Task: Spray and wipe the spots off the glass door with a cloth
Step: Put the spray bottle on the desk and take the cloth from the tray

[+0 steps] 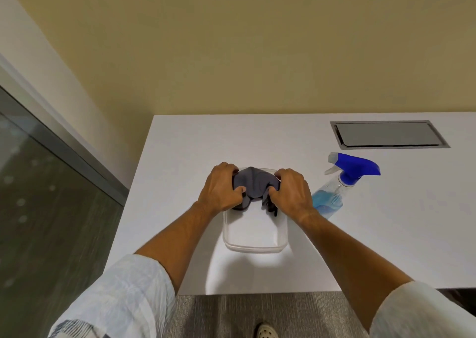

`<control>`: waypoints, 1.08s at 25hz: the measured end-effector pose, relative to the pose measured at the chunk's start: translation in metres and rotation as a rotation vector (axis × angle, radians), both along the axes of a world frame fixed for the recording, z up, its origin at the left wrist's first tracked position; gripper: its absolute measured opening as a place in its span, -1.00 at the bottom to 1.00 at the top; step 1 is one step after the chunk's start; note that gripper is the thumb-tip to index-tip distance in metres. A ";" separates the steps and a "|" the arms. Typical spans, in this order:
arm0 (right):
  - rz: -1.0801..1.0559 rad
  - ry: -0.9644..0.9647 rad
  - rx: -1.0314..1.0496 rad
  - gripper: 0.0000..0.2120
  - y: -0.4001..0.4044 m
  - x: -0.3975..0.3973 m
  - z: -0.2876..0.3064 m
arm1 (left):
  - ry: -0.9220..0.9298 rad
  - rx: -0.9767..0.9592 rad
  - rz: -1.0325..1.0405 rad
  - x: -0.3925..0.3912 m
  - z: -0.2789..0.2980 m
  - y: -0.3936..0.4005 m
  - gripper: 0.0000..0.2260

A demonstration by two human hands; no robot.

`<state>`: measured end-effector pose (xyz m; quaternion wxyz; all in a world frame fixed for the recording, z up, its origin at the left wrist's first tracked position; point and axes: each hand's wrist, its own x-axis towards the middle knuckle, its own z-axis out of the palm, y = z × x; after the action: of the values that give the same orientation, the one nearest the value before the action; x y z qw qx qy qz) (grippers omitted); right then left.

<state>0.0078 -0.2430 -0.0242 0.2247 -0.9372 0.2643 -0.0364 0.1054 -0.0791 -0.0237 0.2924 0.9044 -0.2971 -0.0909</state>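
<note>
A dark grey cloth [253, 184] is bunched over the far end of a clear plastic tub [255, 246] on the white table [180, 157]. My left hand [221, 187] grips its left side and my right hand [292, 191] grips its right side. A clear spray bottle [334, 193] with blue liquid and a blue trigger head stands just right of my right hand. The glass door [46, 196] fills the left of the view and carries several pale spots.
A grey metal hatch [386, 134] is set flush in the table at the far right. A beige wall [231, 41] rises behind the table. Grey carpet [231, 314] and a shoe tip [266, 331] lie below the table's near edge.
</note>
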 end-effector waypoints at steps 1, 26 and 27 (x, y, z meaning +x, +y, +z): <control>0.003 0.009 0.009 -0.67 -0.002 0.002 -0.001 | 0.002 0.017 0.010 0.002 0.000 -0.002 -0.59; -0.159 -0.266 0.101 -0.79 0.022 -0.035 0.034 | -0.063 -0.066 0.002 -0.011 0.069 0.000 -0.81; -0.156 -0.277 0.113 -0.79 0.023 -0.041 0.038 | -0.084 -0.066 -0.023 -0.012 0.077 0.002 -0.80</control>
<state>-0.0331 -0.2202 0.0138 0.3078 -0.8858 0.3043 -0.1676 0.0929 -0.0772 0.0535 0.3083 0.8939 -0.3222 -0.0465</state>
